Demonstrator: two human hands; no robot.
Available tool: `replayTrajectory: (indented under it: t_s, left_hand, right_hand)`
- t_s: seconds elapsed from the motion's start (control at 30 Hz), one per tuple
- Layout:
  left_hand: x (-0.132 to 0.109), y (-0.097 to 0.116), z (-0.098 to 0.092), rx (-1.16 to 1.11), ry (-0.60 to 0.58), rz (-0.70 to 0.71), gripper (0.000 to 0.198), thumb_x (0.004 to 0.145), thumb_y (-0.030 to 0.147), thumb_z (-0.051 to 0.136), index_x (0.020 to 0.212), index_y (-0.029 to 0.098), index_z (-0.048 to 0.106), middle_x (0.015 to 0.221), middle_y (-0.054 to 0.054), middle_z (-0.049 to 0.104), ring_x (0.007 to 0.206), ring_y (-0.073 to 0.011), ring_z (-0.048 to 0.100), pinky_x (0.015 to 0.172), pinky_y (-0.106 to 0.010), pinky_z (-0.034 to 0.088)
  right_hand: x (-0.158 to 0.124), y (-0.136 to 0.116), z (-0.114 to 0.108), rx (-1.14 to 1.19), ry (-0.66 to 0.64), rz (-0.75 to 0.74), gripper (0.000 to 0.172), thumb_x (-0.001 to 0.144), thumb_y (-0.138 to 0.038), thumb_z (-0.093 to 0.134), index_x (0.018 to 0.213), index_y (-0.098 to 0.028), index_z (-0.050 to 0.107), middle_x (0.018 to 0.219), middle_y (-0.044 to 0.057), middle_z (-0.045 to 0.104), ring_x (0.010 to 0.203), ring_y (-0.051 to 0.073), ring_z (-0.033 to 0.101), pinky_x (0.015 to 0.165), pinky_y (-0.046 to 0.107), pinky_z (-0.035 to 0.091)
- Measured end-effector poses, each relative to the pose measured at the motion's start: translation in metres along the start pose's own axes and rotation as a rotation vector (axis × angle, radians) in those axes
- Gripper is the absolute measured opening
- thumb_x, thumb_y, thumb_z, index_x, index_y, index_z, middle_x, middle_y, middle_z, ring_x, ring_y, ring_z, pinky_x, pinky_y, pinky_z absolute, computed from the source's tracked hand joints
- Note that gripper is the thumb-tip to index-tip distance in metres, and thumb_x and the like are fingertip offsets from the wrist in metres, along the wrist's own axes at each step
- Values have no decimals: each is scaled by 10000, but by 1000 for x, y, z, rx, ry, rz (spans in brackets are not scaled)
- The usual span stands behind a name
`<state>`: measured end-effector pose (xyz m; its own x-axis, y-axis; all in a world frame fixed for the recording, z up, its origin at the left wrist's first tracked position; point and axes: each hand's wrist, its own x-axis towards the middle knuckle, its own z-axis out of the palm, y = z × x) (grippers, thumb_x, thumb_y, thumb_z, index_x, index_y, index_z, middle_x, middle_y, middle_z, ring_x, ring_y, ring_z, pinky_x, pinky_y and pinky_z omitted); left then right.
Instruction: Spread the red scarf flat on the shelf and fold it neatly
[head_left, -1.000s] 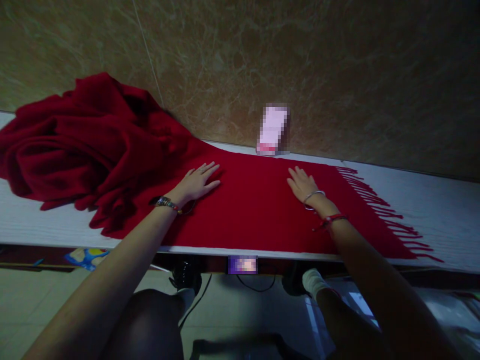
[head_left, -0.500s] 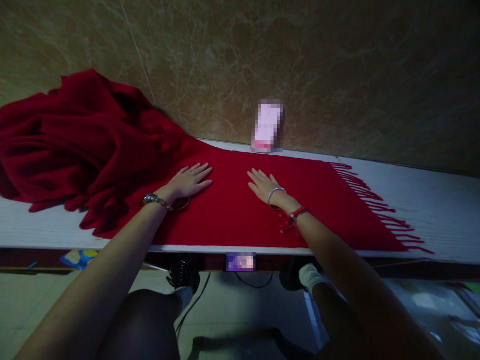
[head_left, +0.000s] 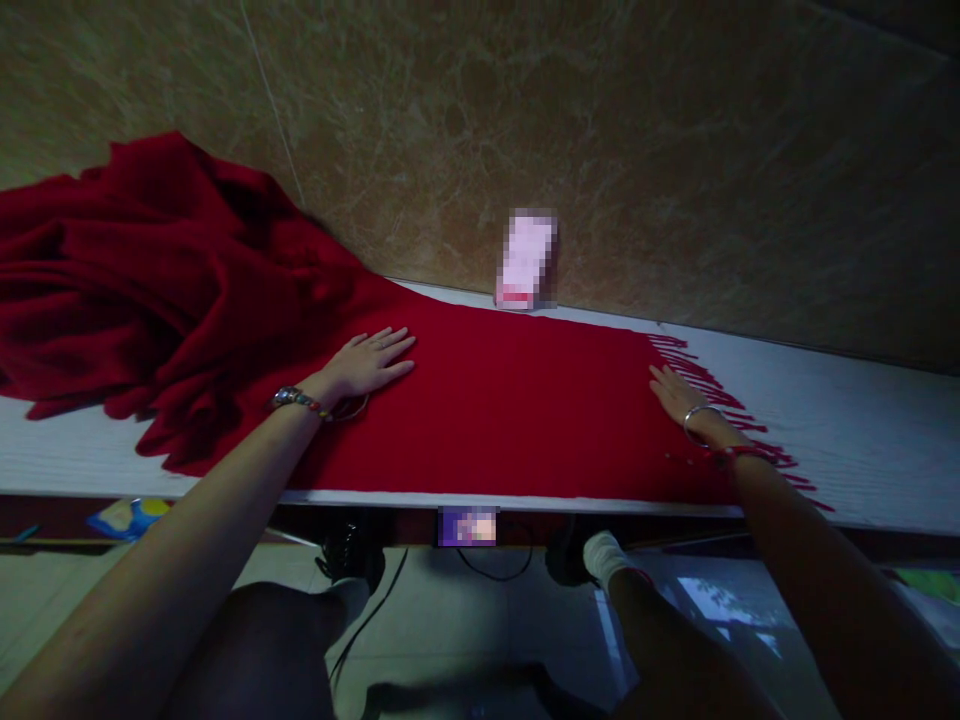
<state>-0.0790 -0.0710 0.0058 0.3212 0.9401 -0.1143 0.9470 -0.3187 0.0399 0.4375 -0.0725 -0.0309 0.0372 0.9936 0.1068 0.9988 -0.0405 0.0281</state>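
Observation:
A red fringed scarf [head_left: 510, 410] lies spread over a narrow white tabletop, with its bulk heaped in loose folds at the left. My left hand [head_left: 367, 362] rests flat on the cloth beside that heap, fingers spread. At the right end, my right hand [head_left: 679, 398] lies on the scarf close to its fringe [head_left: 694, 375], palm down with the fingers stretched out. Neither hand grips anything. My right forearm covers part of the lower fringe.
Behind the scarf, a pixelated pink object [head_left: 526, 258] leans on the marbled wall [head_left: 420, 130]. The white tabletop [head_left: 847, 420] shows at the right. Below its front edge are a small blurred screen [head_left: 466, 526], a black cable [head_left: 375, 610] and my legs.
My right hand has slid rightward across the scarf from the middle to the fringed end. My left hand stays at about the same place on the cloth. The view has shifted slightly.

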Motion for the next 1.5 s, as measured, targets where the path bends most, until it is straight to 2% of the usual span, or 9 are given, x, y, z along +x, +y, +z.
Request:
replayTrajectory:
  t_s: [0.13,0.27,0.37,0.47,0.63,0.77,0.87,1.0,1.5]
  left_hand:
    - [0,1,1,-18,8,-12,587,912,455,222,1443,206,247,1519,-40,203,1400,-204,154,1112,-409,155]
    - [2,-3,5,-75,87,-13,581,890,458,270,1408,203,336,1505,-40,261,1385,-202,213,1109,-388,196]
    - [4,-9,8,-173,239,-30,571,877,412,294,1366,140,408,1473,-74,336,1347,-173,306,1094,-309,248]
    - [6,-13,10,-205,327,-97,553,881,366,271,1341,106,434,1442,-96,387,1318,-166,358,1086,-299,270]
    - [5,-11,5,-59,118,-146,537,912,350,223,1398,166,360,1502,-68,268,1378,-224,232,1103,-415,228]
    - [4,-5,-1,-1,35,-163,537,931,344,175,1440,198,264,1529,-48,185,1398,-230,162,1109,-441,195]
    - [3,-3,-3,7,8,-169,536,937,358,149,1449,226,231,1534,-31,170,1402,-224,144,1110,-438,186]
    - [3,-3,-3,-4,-9,-173,543,937,383,128,1453,238,211,1538,-20,153,1405,-219,125,1112,-432,168]
    - [4,-8,2,-22,42,-151,555,922,400,140,1448,251,237,1529,-16,194,1398,-232,161,1100,-450,179]
  right_hand:
    - [-6,20,-4,0,20,138,542,863,-324,258,1319,-132,478,1330,146,518,1282,284,411,1060,479,333]
    - [0,-5,-19,59,100,73,525,856,-307,294,1304,-110,484,1335,160,512,1297,289,388,1077,495,300]
    - [13,-64,-30,105,87,-86,514,872,-339,309,1312,-139,482,1387,131,466,1327,260,344,1101,464,266]
    - [21,-155,-39,163,-6,-312,549,897,-391,311,1365,-127,418,1461,122,359,1365,248,264,1119,449,225]
    - [19,-294,-52,252,-103,-612,601,902,-470,340,1416,-159,330,1516,94,243,1387,247,195,1114,463,213]
    - [16,-332,-48,238,-163,-628,574,915,-448,319,1430,-195,301,1520,75,228,1389,250,188,1112,496,192]
    - [15,-321,-42,172,-204,-586,556,928,-412,281,1444,-205,271,1528,51,199,1393,238,172,1122,482,165]
    - [17,-283,-39,110,-216,-500,538,931,-386,244,1451,-251,245,1533,11,179,1396,229,158,1119,493,166]
    - [31,-86,-8,77,-89,-40,567,892,-423,222,1419,-248,338,1487,78,322,1343,312,298,1038,601,268]
